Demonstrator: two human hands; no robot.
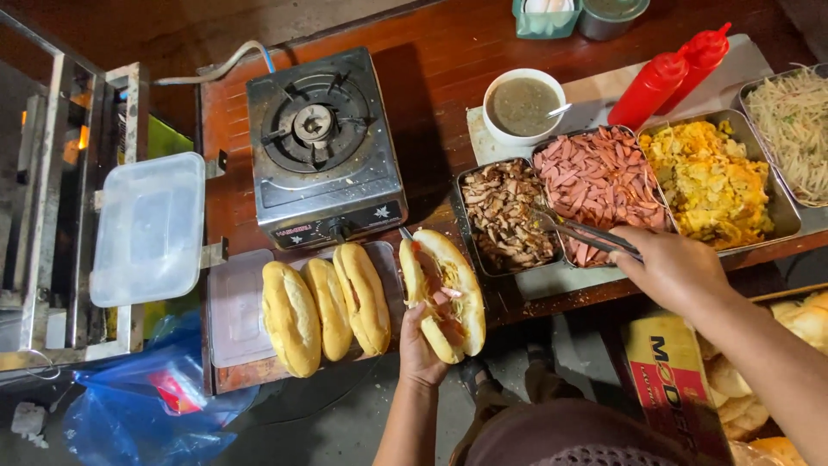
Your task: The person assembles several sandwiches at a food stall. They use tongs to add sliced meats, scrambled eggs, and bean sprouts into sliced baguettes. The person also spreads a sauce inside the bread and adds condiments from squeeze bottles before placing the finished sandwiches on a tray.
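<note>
1. Split bread roll [444, 293]: held up in my left hand [420, 349], just in front of the worktop [431, 78] edge. My left grip is wrapped around its lower end. The cut faces up and shows pink sausage pieces and some yellow filling inside.
2. Metal tongs [586, 233]: my right hand [673, 269] has a closed grip on their handles. The tips reach left to the rim between two trays; I cannot tell whether they pinch anything.
3. Tray of browned chopped meat [504, 216]: just right of the roll, under the tong tips.
4. Tray of sliced pink sausage [604, 177]: beside the meat tray, touching it; the tongs lie across its near corner.
5. Tray of yellow scrambled egg [711, 181]: next to the right. Past it, a tray of pale shredded vegetables [793, 129].
6. Behind the trays: a white bowl of grey-green sauce [523, 105] with a spoon in it, and two red squeeze bottles [673, 73] lying tilted.
7. Left of my roll: three more filled rolls [328, 306] side by side on a clear plastic lid [237, 311].
8. Behind those: a single-burner gas stove [321, 142], unlit.
9. Far left: a clear plastic box [148, 229].
</note>
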